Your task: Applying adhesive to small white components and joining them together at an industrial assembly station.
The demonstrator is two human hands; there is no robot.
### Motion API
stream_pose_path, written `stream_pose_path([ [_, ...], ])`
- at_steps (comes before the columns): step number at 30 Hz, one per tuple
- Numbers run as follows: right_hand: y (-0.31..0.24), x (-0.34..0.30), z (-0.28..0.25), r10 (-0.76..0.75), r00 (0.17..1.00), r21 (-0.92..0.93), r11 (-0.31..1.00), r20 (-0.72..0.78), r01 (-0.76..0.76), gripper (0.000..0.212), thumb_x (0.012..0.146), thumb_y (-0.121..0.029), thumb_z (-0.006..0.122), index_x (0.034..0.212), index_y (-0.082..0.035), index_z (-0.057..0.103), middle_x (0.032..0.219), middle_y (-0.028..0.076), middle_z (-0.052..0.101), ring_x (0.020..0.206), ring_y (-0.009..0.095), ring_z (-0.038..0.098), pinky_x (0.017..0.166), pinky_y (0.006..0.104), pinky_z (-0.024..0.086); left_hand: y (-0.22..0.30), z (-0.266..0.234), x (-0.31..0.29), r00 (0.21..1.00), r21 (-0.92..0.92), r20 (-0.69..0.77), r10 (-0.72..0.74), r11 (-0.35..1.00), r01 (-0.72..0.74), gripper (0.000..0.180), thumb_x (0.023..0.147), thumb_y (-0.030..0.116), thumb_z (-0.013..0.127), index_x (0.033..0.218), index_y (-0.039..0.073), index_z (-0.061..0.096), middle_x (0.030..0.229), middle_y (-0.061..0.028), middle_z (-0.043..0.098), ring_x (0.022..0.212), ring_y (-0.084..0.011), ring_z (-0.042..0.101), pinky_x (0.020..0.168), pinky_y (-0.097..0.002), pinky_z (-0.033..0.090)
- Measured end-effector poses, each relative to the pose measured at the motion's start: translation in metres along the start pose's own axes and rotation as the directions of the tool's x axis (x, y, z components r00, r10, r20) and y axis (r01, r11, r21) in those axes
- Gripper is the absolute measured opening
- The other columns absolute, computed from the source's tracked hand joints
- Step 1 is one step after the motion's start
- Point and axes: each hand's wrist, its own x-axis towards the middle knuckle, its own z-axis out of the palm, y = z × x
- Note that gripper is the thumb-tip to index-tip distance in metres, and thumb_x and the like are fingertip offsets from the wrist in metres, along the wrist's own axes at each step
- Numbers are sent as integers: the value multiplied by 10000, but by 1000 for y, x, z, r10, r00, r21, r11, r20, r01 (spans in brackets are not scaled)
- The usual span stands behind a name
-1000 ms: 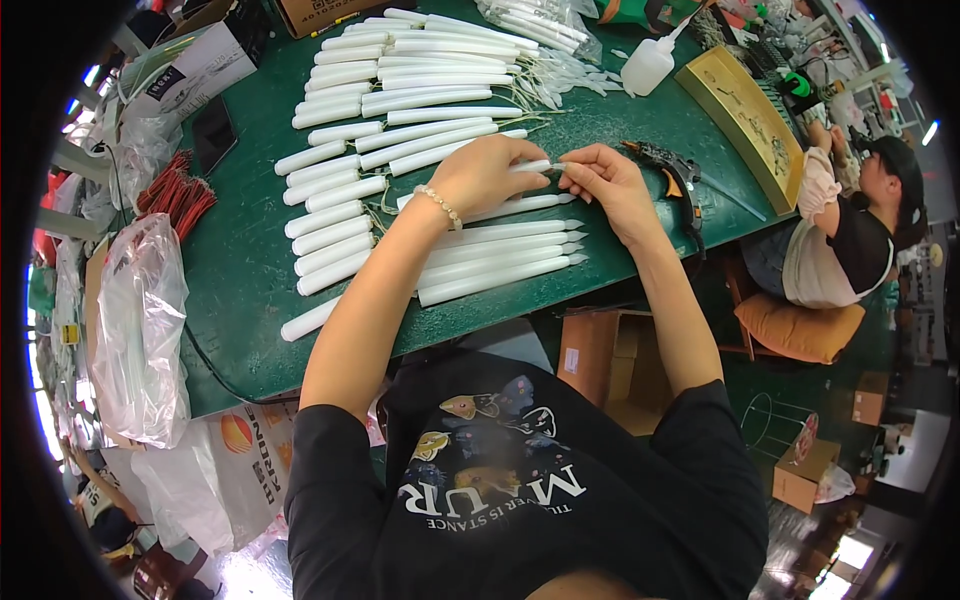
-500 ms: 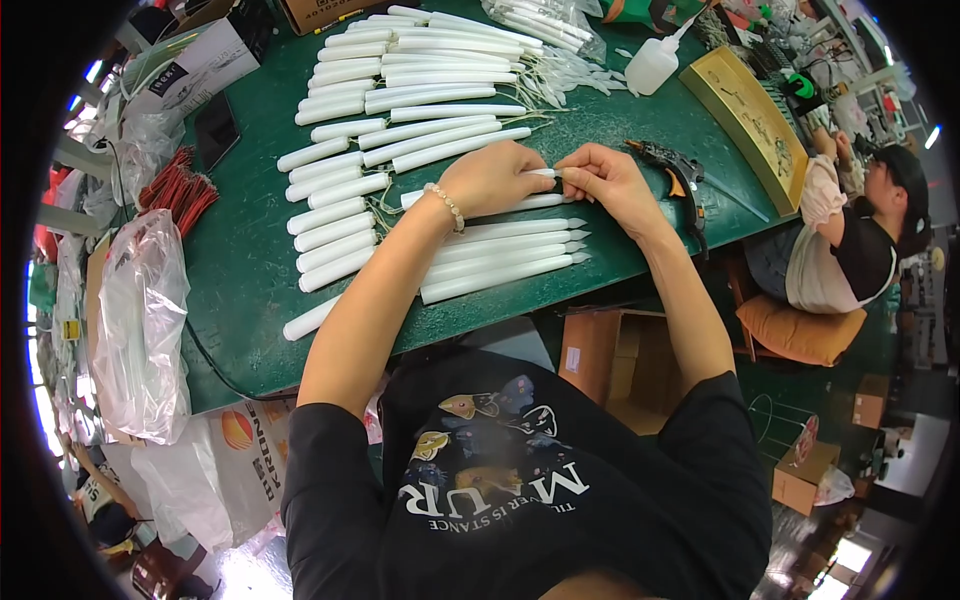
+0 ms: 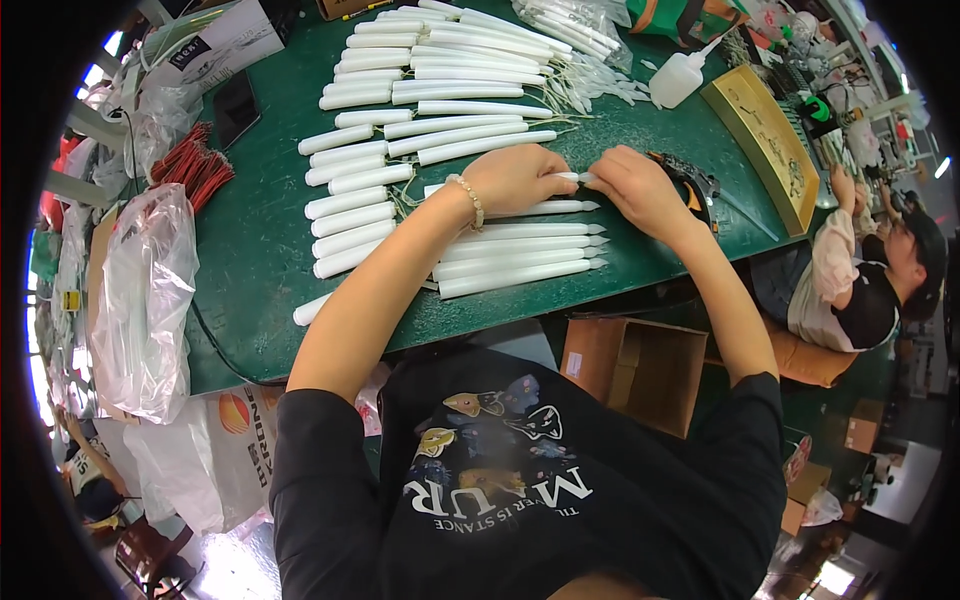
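My left hand [image 3: 525, 178], with a beaded bracelet at its wrist, is closed round a white taper candle [image 3: 566, 176] above the green table. My right hand [image 3: 635, 190] pinches a small translucent flame tip [image 3: 586, 178] at that candle's right end; its fingers partly hide the joint. Just below my hands lies a candle with a pointed tip [image 3: 566, 208]. Closer to me, several more tipped candles [image 3: 520, 268] lie side by side. Beyond my left hand, rows of white candle sticks [image 3: 470, 75] and shorter white tubes [image 3: 350, 220] are joined by thin wires.
A black glue gun [image 3: 690, 180] lies right of my right hand, before a shallow yellow box [image 3: 760, 150]. A white squeeze bottle [image 3: 678, 80] stands behind. Left are red wires [image 3: 190, 170], a phone [image 3: 236, 110] and a plastic bag [image 3: 145, 310]. A co-worker [image 3: 860, 270] sits at right.
The whole view has shifted slightly. My right hand has moved a little up and away from the lying candle, whose tip now shows. The co-worker at the right has shifted posture.
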Motion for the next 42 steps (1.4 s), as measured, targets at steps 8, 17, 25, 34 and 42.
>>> stream_pose_path([
  [8,11,8,8,-114,991,90,990,74,107,119,769,-78,585,803,-10,494,736,137,474,744,325,477,632,396,393,1,3,1,1000,66,-6,-17,998,17,292,825,338,533,895,83,658,805,-137,631,768,-303,594,700,-384,452],
  [17,-7,-6,4,36,999,77,996,-24,-34,163,804,-120,586,912,-1,557,781,131,533,747,306,511,663,366,421,-1,8,-5,995,71,-89,39,997,-33,254,799,297,570,861,66,656,802,-145,625,761,-316,587,691,-392,451],
  [25,-9,-89,-29,532,646,-213,658,-547,-723,230,813,-172,615,970,-13,560,879,120,592,804,264,560,710,350,442,-2,-1,-17,898,284,-336,282,940,-189,239,797,165,537,944,-5,617,881,-128,603,833,-258,571,781,-322,445],
  [34,6,-110,-20,743,527,-164,508,-413,-845,424,777,-321,648,975,43,554,864,174,596,795,291,584,720,349,451,23,-33,-12,885,-257,-466,15,955,-151,203,792,170,518,846,16,637,808,-33,639,754,-97,555,732,-242,432],
  [42,27,-104,-41,894,417,1,423,-164,-906,416,718,-257,604,978,64,554,858,206,606,820,323,589,742,356,449,-3,-8,16,867,459,-446,222,889,9,186,787,196,597,872,49,671,874,-99,637,823,-253,590,757,-339,474],
])
